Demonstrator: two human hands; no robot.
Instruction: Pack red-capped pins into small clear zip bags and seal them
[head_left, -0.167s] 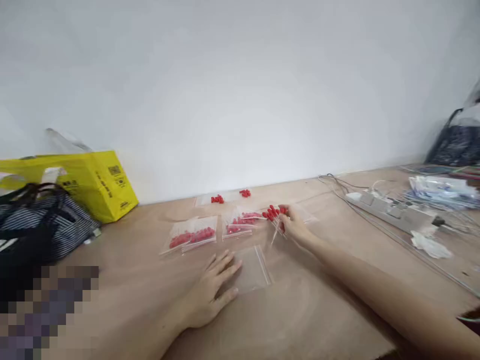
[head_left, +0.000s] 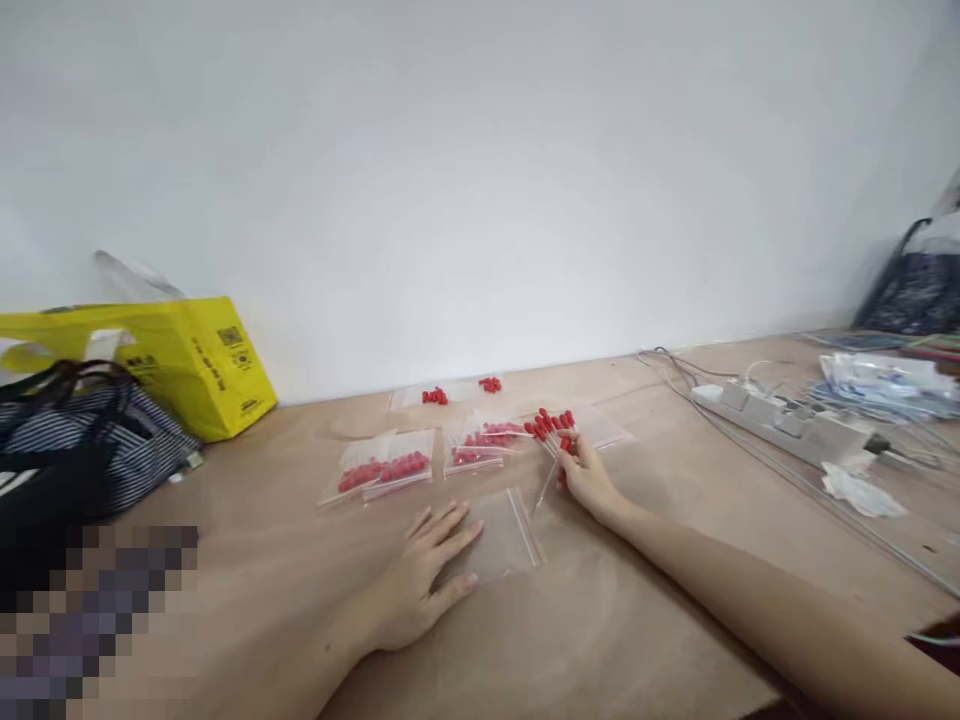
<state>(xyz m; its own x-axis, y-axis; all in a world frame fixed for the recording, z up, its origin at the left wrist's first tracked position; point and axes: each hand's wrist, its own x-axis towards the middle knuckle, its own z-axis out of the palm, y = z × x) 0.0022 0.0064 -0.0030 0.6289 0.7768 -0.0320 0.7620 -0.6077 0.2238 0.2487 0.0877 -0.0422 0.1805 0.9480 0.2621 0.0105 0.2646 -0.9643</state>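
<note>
My left hand (head_left: pixel 427 585) lies flat with fingers spread, resting on the left part of a clear zip bag (head_left: pixel 501 538). My right hand (head_left: pixel 589 480) is closed at a loose pile of red-tipped sticks (head_left: pixel 546 424). Its fingertips pinch a red-tipped stick, whose thin pale shaft (head_left: pixel 546 488) slants down and left towards the zip strip. Behind my hands lie clear bags with red-tipped pieces inside: a left pair (head_left: pixel 397 468) overlapping, and another bag (head_left: pixel 480 445) beside the pile. How many sticks the fingers hold is not clear.
Two small red clusters (head_left: pixel 435 397) lie on clear plastic by the wall. A yellow bag (head_left: pixel 217 370) and a striped bag (head_left: pixel 142 440) stand at the left. A white power strip (head_left: pixel 787 420), cables, crumpled tissue (head_left: pixel 862 490) and plastic packets (head_left: pixel 892 378) are at the right.
My right hand has drawn slightly towards me from the pile, and the slanting shaft has moved down and left with it. My left hand has stayed on the zip bag.
</note>
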